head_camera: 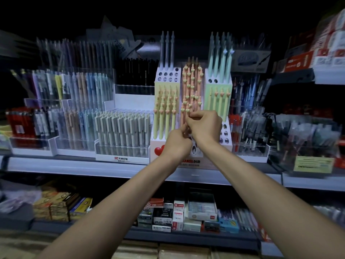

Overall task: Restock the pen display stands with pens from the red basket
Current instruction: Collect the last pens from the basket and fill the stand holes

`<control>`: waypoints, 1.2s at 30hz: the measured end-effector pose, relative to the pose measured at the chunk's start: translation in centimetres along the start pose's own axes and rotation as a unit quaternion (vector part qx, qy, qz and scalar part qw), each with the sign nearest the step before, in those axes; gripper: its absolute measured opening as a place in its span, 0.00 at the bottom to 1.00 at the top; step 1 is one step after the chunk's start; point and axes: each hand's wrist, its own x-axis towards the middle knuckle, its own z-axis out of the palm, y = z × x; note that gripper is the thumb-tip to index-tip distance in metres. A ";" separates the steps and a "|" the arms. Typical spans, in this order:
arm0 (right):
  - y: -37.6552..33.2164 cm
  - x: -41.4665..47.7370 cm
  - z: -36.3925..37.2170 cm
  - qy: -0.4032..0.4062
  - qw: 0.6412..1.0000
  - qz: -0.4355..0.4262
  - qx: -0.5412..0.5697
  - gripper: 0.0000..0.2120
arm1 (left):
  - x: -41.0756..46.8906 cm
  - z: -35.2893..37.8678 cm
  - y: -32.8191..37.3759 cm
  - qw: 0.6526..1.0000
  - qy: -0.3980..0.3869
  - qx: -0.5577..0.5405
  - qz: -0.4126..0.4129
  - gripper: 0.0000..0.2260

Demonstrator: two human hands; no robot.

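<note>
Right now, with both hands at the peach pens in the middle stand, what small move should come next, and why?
Probably ease the peach pen down into its hole. The right hand pinches its top and the left hand grips lower, at the front of the peach section; whether it is seated is hidden behind the hands.
</note>
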 end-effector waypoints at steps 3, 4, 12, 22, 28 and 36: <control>0.1 0.0 0.3 0.011 1.000 0.016 -0.024 0.12 | 0.2 0.2 -0.7 1.000 0.001 0.013 0.001 0.33; 0.2 0.0 0.4 0.010 0.999 0.024 -0.028 0.12 | 0.1 0.3 -0.8 1.000 0.001 0.019 0.000 0.33; -0.7 0.3 0.1 -0.003 0.993 0.024 -0.113 0.12 | 0.1 0.5 -0.9 0.999 -0.011 0.045 -0.019 0.30; -1.5 1.4 0.4 -0.017 0.984 0.052 -0.168 0.09 | -0.3 0.6 -0.9 0.997 -0.028 0.045 -0.050 0.26; -2.0 1.2 -1.1 -0.039 0.975 0.063 -0.208 0.08 | -1.4 -1.0 0.6 0.990 -0.046 0.043 -0.122 0.24; -4.4 -2.2 -8.5 -0.160 0.965 0.010 -0.206 0.13 | -5.4 -4.2 1.8 0.983 -0.044 0.166 -0.068 0.28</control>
